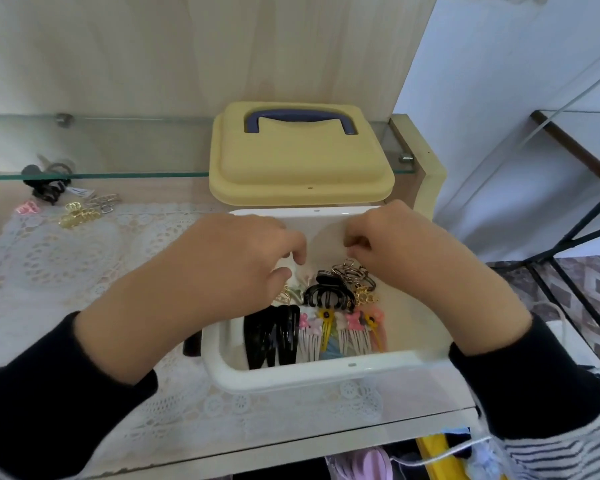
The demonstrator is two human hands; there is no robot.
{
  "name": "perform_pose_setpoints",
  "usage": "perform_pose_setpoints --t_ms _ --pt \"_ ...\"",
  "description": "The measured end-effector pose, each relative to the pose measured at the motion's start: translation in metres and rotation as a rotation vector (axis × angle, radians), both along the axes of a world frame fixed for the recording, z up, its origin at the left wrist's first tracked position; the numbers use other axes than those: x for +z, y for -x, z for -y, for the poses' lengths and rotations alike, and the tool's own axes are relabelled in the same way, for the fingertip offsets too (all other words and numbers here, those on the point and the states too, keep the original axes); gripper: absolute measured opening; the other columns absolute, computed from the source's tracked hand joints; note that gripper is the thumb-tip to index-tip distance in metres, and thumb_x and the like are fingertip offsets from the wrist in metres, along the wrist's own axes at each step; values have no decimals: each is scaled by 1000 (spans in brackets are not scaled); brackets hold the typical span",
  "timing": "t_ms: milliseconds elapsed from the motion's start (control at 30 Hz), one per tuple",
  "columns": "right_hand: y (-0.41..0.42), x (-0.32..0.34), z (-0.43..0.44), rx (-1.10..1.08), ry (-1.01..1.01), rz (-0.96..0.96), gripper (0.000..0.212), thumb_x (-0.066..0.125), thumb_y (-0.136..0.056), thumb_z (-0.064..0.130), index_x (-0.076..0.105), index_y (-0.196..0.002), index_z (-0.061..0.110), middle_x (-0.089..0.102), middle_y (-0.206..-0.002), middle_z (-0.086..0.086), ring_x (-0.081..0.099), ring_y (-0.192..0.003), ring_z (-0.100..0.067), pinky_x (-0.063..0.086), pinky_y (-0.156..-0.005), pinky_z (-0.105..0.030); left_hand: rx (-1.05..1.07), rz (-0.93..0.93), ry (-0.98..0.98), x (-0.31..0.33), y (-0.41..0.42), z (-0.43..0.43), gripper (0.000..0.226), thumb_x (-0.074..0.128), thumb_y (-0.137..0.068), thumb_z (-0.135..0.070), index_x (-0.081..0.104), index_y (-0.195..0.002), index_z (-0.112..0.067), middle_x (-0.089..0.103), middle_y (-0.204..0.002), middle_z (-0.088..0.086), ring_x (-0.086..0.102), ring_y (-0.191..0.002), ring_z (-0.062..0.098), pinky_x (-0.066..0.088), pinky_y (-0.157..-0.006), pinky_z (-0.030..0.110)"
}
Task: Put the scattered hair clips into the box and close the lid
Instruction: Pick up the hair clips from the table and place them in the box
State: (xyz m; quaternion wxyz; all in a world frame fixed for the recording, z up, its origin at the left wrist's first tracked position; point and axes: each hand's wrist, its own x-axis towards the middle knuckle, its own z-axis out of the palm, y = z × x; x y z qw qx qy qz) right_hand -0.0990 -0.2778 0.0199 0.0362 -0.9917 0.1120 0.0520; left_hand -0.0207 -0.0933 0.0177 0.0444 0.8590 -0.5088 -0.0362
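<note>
The open white box (pixel 312 374) stands on a lace mat and holds several hair clips: black snap clips (pixel 272 336), a black claw clip (pixel 329 296), pastel comb clips (pixel 350 332) and a bronze claw clip (pixel 352 273). My left hand (pixel 222 268) reaches into the box and pinches a pale clip (pixel 297 277) between thumb and fingers. My right hand (pixel 406 258) hovers inside the box with fingers curled just over the bronze claw clip; whether it holds anything is hidden. The yellow lid (pixel 302 168) with a blue handle lies behind the box.
More clips lie at the far left: a black claw clip (pixel 47 190), a gold claw clip (pixel 77 214), a pink clip (pixel 26 207) and silver clips (pixel 104 202). A dark clip (pixel 192 342) lies beside the box's left wall. A glass shelf (pixel 118 174) juts out above the back.
</note>
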Motion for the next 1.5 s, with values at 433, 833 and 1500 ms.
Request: perform_pose_setpoints --t_ms 433,833,1500 --pt "13 22 -8 -65 -157 157 17 55 -91 34 70 -96 26 67 -88 12 63 -87 -12 53 -81 -38 -110 -8 342 -6 -5 -29 37 50 -90 -34 58 -126 -34 58 -119 -16 60 -89 6 52 -68 28" --pt "2 21 -99 3 -328 628 16 56 -91 22 61 -104 15 61 -98 2 59 -89 -16 52 -75 -41 278 -1 784 -30 0 -89 35 37 -100 -32 59 -126 -22 55 -129 -8 51 -121 7 45 -96 38" --pt "-93 -81 -248 -25 -383 343 49 46 -91 16 40 -138 4 45 -130 -14 41 -121 -29 38 -101 -36 788 -121 618 -113 -70 -180 47 57 -89 -17 48 -135 -13 47 -140 6 44 -130 21 39 -104 37"
